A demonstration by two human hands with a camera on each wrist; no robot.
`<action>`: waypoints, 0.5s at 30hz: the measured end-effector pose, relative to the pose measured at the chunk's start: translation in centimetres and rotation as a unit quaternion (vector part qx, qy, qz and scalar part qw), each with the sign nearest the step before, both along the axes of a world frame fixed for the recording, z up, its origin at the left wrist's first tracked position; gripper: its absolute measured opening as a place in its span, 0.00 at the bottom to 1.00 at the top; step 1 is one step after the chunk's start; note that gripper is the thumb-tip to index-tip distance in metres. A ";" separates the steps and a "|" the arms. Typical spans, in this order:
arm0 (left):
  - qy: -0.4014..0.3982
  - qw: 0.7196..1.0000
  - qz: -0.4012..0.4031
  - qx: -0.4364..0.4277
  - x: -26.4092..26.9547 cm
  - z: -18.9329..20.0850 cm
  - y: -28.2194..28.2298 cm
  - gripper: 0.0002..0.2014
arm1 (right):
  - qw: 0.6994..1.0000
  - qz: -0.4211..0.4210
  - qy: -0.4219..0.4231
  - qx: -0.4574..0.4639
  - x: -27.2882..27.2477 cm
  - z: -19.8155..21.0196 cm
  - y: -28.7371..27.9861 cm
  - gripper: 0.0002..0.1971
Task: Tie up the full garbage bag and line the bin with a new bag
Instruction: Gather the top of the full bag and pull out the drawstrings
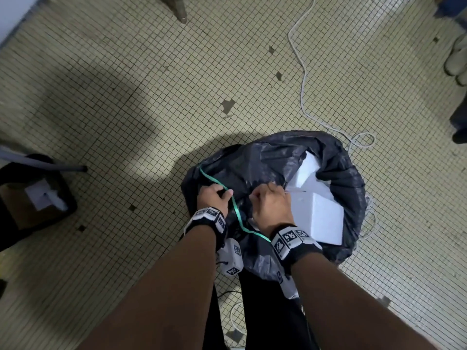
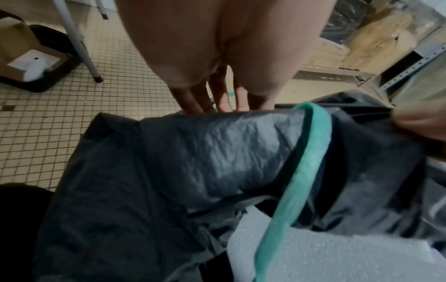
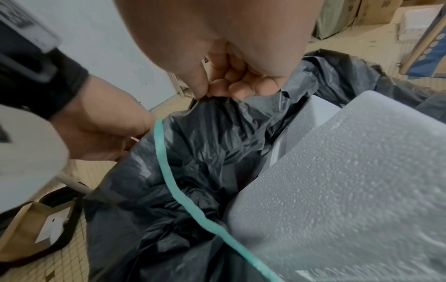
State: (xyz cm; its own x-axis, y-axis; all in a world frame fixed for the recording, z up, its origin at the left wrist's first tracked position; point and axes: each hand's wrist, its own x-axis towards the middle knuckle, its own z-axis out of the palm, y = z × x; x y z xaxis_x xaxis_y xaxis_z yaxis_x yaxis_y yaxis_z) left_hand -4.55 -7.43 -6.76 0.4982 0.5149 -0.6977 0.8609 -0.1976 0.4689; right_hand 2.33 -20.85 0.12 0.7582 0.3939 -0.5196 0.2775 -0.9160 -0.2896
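Right grip: the right hand (image 3: 231,76) pinches a fold of the black garbage bag (image 1: 252,160) rim between thumb and curled fingertips (image 3: 218,85).
Left grip: the left hand (image 1: 213,195) is closed over the near-left rim, where the teal drawstring (image 1: 235,205) passes it — whether it holds the string itself, I cannot tell.
Bag: standing on the tiled floor (image 1: 126,97) at the person's feet, mouth wide open, white foam blocks (image 1: 318,215) standing high inside.
Drawstring: slack, running across the opening between the wrists.
Risk: the foam's corners sit near the rim — pulling the mouth shut over them could tear the thin film or leave the mouth gaping.
Bin: none clearly in view.
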 end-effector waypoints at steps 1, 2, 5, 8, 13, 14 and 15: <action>-0.007 1.000 0.017 0.003 0.0 -0.3 0.1 0.19 | 1.000 -0.007 0.003 0.003 -0.1 0.1 -0.1 0.10; -0.016 0.999 0.038 0.002 0.0 -0.6 0.2 0.16 | 1.000 -0.012 0.007 0.009 -0.2 0.2 -0.2 0.09; -0.017 0.998 0.053 0.017 0.0 -1.1 0.1 0.18 | 1.000 -0.009 0.014 0.025 -0.4 0.4 -0.4 0.09; -0.007 0.999 0.016 0.045 0.0 -1.8 0.0 0.20 | 1.000 -0.004 0.013 0.027 -0.4 0.5 -0.8 0.09; -0.029 0.998 0.053 0.006 0.2 -2.7 0.9 0.16 | 1.000 0.002 0.018 0.024 -0.3 0.3 -1.1 0.10; -0.031 0.997 0.064 -0.003 0.2 -2.7 1.1 0.15 | 1.000 0.002 0.018 0.023 -0.2 0.3 -1.1 0.10; -0.033 0.997 0.071 -0.006 0.3 -2.8 1.3 0.12 | 1.000 0.000 0.018 0.023 -0.2 0.3 -1.0 0.09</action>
